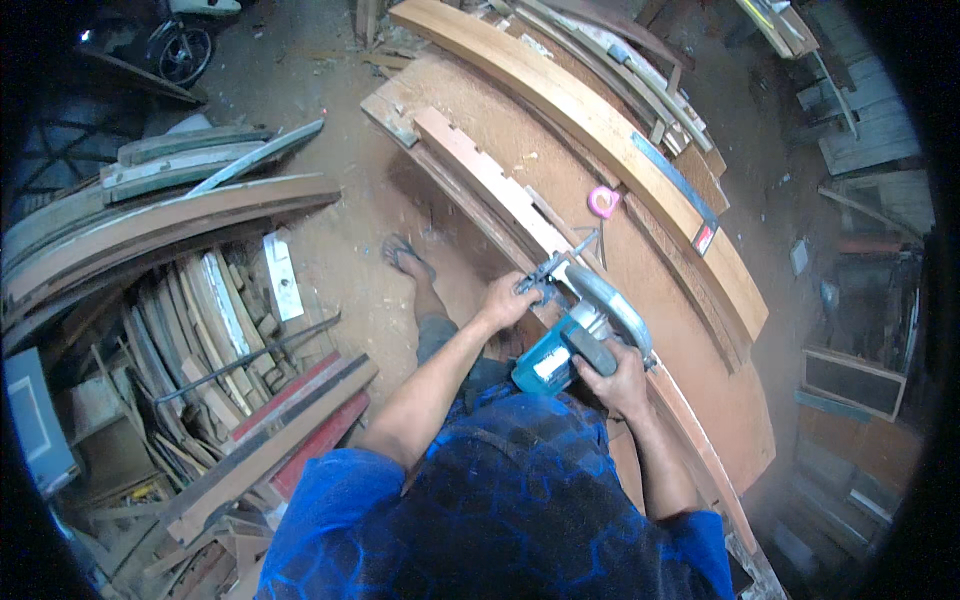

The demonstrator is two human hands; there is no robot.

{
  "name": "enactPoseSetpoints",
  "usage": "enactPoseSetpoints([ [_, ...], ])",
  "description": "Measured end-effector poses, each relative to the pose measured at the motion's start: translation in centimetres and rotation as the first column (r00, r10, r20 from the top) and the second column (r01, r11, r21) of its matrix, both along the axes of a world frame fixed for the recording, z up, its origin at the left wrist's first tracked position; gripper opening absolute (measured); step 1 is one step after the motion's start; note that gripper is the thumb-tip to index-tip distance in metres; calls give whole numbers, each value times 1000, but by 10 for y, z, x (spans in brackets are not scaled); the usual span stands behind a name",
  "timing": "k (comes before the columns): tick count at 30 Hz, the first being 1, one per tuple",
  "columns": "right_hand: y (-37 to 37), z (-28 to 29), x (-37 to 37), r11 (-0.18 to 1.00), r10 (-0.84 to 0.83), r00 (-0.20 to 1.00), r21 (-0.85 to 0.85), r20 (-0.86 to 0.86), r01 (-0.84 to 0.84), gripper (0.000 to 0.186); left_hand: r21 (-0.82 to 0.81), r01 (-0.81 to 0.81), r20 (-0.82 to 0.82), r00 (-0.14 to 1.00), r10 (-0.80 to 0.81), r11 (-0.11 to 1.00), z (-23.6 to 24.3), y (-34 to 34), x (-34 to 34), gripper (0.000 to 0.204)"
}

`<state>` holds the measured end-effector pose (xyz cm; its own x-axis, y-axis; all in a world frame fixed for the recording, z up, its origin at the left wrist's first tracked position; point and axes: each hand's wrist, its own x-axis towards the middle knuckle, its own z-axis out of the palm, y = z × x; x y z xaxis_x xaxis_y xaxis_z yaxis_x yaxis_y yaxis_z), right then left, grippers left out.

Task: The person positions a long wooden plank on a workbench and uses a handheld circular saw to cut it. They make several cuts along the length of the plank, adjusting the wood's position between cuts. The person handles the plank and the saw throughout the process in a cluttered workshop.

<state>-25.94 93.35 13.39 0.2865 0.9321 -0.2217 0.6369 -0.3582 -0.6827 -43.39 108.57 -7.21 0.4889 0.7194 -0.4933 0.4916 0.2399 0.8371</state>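
Observation:
A circular saw [548, 358] with a teal motor housing and a grey blade guard sits on a long, notched wooden beam [490, 185]. My right hand [622, 382] is wrapped round its dark rear handle. At the saw's front end, my left hand [508, 300] is closed on the edge of its base; the fingertips are partly hidden. The beam lies along the near side of a wide wooden workbench [660, 290]. Past the saw, a pink tape measure [603, 202] rests on the bench top. The blade is hidden by the guard.
A thick light plank [570, 95] lies along the bench's far side, with a blue bar with a red end [665, 175] on it. Stacked curved boards [180, 225] and loose offcuts [210, 330] fill the left. A motorbike wheel [185, 55] shows at upper left.

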Motion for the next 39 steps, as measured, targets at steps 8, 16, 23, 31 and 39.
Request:
enactPoseSetpoints([
  [8,30,-5,-9,993,-38,998,-111,-42,33,39,-73,31,-29,999,-33,997,15,41,-8,44],
  [16,62,-1,-22,991,-30,999,-127,-17,28,37,-43,6,4,1000,-6,999,-20,63,-17,46],
  [23,85,-4,-30,994,-4,1000,-105,0,4,36,-59,-59,85,994,64,997,-13,84,-25,43],
  [31,122,-9,-44,991,7,1000,-135,-13,-8,35,-55,-44,43,998,47,998,-21,121,-42,42],
  [39,180,-24,-68,999,26,999,-32,-32,-27,32,-35,-46,58,997,48,998,-26,181,-67,33],
])
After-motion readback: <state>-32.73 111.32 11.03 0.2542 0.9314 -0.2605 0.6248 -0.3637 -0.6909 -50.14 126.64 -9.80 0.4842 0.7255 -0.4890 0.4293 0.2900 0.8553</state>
